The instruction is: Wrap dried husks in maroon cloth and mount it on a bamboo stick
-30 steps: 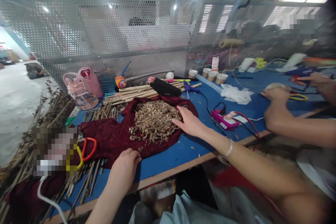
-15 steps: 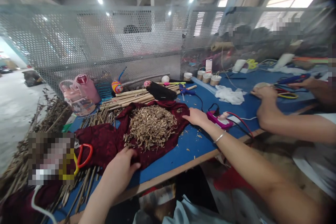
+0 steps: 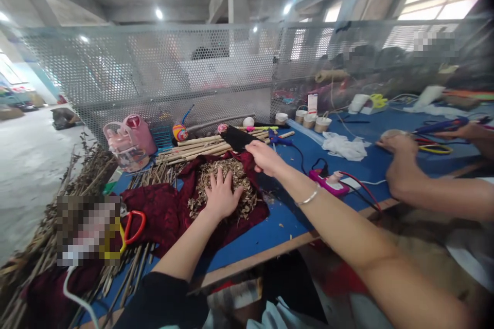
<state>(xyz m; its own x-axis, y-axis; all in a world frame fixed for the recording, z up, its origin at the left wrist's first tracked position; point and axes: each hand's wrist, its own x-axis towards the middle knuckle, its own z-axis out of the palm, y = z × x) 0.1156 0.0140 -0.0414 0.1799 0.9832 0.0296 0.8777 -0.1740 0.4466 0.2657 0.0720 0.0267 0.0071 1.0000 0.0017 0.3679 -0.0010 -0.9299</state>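
My left hand (image 3: 222,196) lies on a heap of dry brown plant bits (image 3: 245,200), fingers spread and palm down. The heap rests on a dark red patterned cloth (image 3: 150,211) spread over the blue table. At the heap's far right side, my right hand (image 3: 266,157) is closed, its fingers curled on the lifted edge of the cloth. Just beyond that hand lies a flat black piece (image 3: 236,139), on top of pale sticks (image 3: 189,150).
Scissors (image 3: 135,226) with red and yellow handles lie at left, near dry stalks (image 3: 38,239). Pink bottle (image 3: 141,136), blue glue gun (image 3: 280,138), magenta power strip (image 3: 328,182), small pots (image 3: 322,122) and white plastic (image 3: 345,146) stand around. A co-worker's hands (image 3: 399,144) work at right.
My left hand has moved from the cloth's near edge onto the heap, fingers spread. My right hand has moved left and away from me, drawing the cloth's right edge inward.
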